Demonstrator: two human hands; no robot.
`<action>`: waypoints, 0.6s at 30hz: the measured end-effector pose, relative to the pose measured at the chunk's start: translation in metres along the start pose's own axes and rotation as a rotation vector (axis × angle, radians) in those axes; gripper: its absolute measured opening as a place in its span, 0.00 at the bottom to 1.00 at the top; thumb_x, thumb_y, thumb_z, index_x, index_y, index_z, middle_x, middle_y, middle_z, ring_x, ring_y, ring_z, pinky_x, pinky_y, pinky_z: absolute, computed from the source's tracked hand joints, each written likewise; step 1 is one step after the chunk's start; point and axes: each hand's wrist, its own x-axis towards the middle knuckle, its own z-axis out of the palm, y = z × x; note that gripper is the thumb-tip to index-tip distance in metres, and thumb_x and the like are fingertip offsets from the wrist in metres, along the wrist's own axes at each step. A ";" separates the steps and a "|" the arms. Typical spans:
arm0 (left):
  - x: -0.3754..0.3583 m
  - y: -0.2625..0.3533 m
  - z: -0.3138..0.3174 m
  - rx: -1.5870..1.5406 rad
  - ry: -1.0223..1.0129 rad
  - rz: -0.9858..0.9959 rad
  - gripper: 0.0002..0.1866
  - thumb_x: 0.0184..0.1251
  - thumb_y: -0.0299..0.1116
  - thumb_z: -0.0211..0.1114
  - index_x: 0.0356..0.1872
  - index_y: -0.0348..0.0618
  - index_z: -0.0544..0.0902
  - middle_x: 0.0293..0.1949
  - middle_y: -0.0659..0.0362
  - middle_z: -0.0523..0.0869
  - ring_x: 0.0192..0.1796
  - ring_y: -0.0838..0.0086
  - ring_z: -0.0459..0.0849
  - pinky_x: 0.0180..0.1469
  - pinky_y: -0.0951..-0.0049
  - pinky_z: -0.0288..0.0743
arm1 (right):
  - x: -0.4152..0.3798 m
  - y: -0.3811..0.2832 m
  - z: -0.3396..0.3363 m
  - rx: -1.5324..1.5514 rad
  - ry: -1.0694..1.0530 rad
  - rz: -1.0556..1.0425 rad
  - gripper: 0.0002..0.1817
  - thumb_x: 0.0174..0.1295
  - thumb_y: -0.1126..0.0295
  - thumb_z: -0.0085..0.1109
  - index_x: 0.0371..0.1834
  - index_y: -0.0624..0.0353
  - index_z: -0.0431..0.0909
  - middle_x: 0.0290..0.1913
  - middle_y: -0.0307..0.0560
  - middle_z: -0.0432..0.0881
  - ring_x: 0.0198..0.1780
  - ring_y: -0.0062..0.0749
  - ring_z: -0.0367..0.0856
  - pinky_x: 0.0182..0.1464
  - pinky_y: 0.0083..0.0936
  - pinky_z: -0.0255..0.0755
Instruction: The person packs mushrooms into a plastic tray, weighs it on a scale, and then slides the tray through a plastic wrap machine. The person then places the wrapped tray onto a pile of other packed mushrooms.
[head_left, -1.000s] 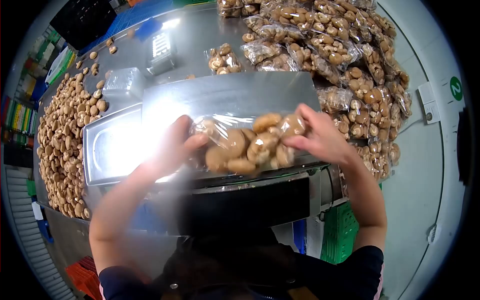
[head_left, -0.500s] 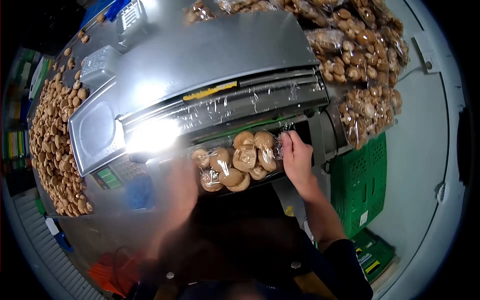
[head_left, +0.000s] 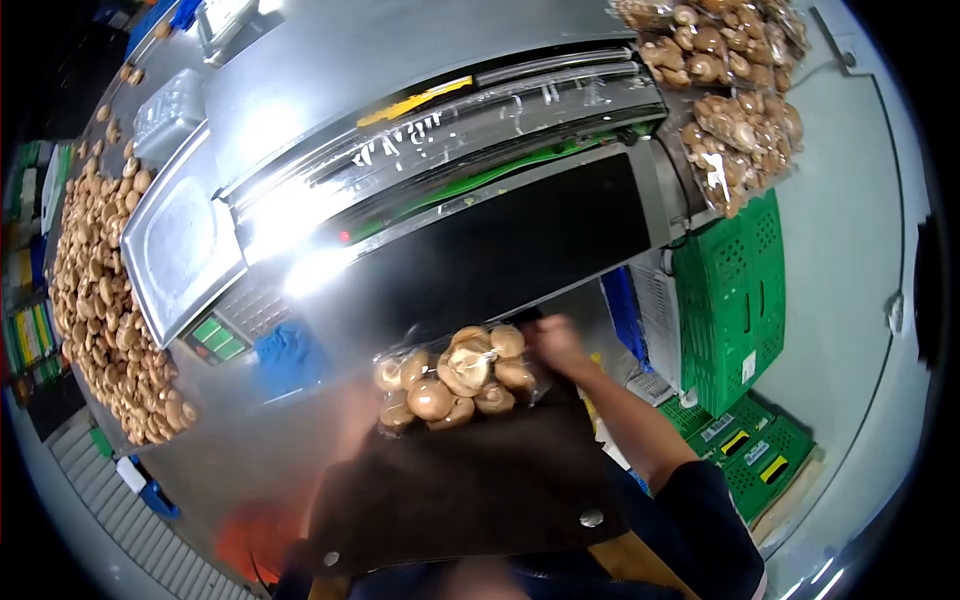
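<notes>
A film-wrapped pack of brown mushrooms (head_left: pixel 465 370) is held up in front of the dark apron, below the wrapping machine's black plate (head_left: pixel 520 250). My right hand (head_left: pixel 562 345) is closed at the pack's right end. At its left end my left hand (head_left: pixel 355 405) is smeared by motion, and its fingers cannot be made out. Beyond the plate, the machine's film roller (head_left: pixel 480 140) and a green strip run across the view.
Loose mushrooms (head_left: pixel 110 310) lie in a heap at the left, near a scale tray (head_left: pixel 180 250) and a blue cloth (head_left: pixel 287 357). Bagged mushrooms (head_left: pixel 740 130) sit at the upper right, above green crates (head_left: pixel 735 300). Clear punnets (head_left: pixel 170 115) stand at the upper left.
Both hands and the wrapped pack have moved off the black plate toward the body. The plate now shows uncovered, and the whole view has shifted.
</notes>
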 end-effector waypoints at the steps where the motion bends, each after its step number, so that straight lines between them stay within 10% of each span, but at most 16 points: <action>1: 0.006 0.013 0.020 -0.084 -0.002 -0.003 0.10 0.67 0.34 0.61 0.37 0.35 0.83 0.33 0.60 0.85 0.29 0.77 0.77 0.31 0.77 0.69 | 0.008 -0.002 0.022 0.009 -0.068 -0.055 0.06 0.56 0.70 0.59 0.27 0.60 0.81 0.27 0.42 0.81 0.32 0.23 0.76 0.34 0.29 0.71; 4: 0.004 0.050 0.026 -0.322 -0.109 0.042 0.14 0.64 0.38 0.64 0.40 0.37 0.80 0.38 0.57 0.82 0.31 0.76 0.76 0.34 0.76 0.69 | 0.006 -0.044 0.066 0.725 -0.482 -0.341 0.12 0.60 0.65 0.58 0.41 0.59 0.81 0.38 0.42 0.83 0.41 0.27 0.80 0.43 0.29 0.74; 8: -0.015 0.110 0.005 -0.699 -0.352 0.293 0.20 0.61 0.44 0.68 0.44 0.39 0.77 0.44 0.52 0.77 0.34 0.74 0.73 0.37 0.75 0.69 | -0.061 -0.156 0.053 0.856 -0.862 -0.245 0.14 0.69 0.62 0.53 0.41 0.61 0.82 0.38 0.40 0.83 0.39 0.24 0.79 0.44 0.23 0.73; 11: -0.009 0.154 0.008 -0.605 -0.283 0.771 0.26 0.58 0.48 0.71 0.47 0.40 0.74 0.49 0.49 0.73 0.36 0.73 0.71 0.40 0.74 0.68 | -0.065 -0.173 0.055 0.374 -0.957 -0.572 0.20 0.72 0.55 0.51 0.42 0.62 0.82 0.35 0.43 0.84 0.39 0.26 0.80 0.43 0.23 0.72; 12: -0.005 0.170 0.017 -0.456 -0.147 0.976 0.28 0.59 0.54 0.65 0.44 0.38 0.71 0.54 0.42 0.71 0.26 0.78 0.68 0.26 0.79 0.61 | -0.066 -0.177 0.049 0.161 -0.967 -0.547 0.19 0.72 0.56 0.50 0.46 0.62 0.81 0.37 0.44 0.84 0.41 0.32 0.82 0.44 0.26 0.73; 13: -0.003 0.175 0.013 -0.343 -0.207 1.028 0.32 0.57 0.57 0.65 0.48 0.38 0.72 0.58 0.41 0.70 0.39 0.70 0.76 0.36 0.77 0.70 | -0.067 -0.171 0.047 0.049 -0.871 -0.604 0.19 0.71 0.56 0.50 0.47 0.61 0.81 0.38 0.46 0.84 0.41 0.34 0.82 0.45 0.27 0.73; 15: -0.004 0.186 0.023 -0.415 -0.713 0.878 0.42 0.58 0.63 0.59 0.65 0.41 0.66 0.70 0.42 0.60 0.69 0.58 0.64 0.68 0.60 0.58 | -0.060 -0.140 0.047 -0.172 -0.660 -0.718 0.17 0.71 0.58 0.50 0.50 0.60 0.80 0.39 0.49 0.84 0.42 0.38 0.83 0.45 0.29 0.73; 18: -0.036 0.226 0.023 -0.744 -1.132 0.232 0.51 0.56 0.67 0.54 0.73 0.41 0.53 0.74 0.44 0.53 0.76 0.60 0.52 0.75 0.60 0.43 | -0.057 -0.133 -0.008 -0.077 -0.366 -0.432 0.13 0.69 0.63 0.52 0.46 0.62 0.78 0.41 0.46 0.84 0.41 0.33 0.83 0.42 0.28 0.75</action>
